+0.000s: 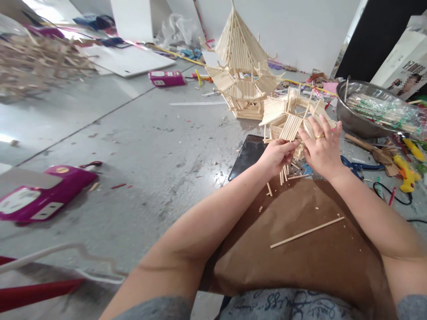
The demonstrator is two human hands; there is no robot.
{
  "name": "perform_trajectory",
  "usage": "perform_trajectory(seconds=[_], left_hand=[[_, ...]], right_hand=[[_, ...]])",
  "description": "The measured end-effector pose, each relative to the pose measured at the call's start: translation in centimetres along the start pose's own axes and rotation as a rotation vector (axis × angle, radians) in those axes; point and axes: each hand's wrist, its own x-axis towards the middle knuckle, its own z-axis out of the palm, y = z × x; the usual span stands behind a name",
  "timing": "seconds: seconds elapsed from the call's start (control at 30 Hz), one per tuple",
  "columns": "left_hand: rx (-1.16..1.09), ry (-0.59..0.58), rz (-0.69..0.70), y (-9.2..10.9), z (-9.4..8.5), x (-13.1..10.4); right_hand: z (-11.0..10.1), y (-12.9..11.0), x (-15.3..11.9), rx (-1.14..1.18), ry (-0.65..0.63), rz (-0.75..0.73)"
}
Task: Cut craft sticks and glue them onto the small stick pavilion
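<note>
A small pagoda model (291, 126) built of thin wooden sticks stands in front of me, with slanted roof panels and upright sticks on top. My left hand (280, 155) is closed in a pinch at the lower edge of its front roof panel. Against the right side of the roof lies my right hand (322, 144), its fingers spread and a ring on one of them. Behind stands a taller stick pagoda (242, 66) with a pointed roof. Loose short sticks (283, 174) lie below my hands, and one longer stick (307, 232) rests on the brown sheet (293, 271).
A black tablet-like device (247, 153) lies left of the model. On the right are a metal bowl (353, 118) of bagged sticks, blue-handled pliers (362, 166) and a yellow glue gun (404, 173). Purple power strips (167, 78) and a blurred stick pile (43, 66) are leftward.
</note>
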Motion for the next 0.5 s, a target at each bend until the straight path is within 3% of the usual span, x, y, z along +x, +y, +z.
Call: perform_trajectory(seconds=[0.5], left_hand=[[0.061,0.047,0.021,-0.1,0.3,-0.4]], right_hand=[[1.3,0.3,-0.5,-0.017,0.214,-0.026]])
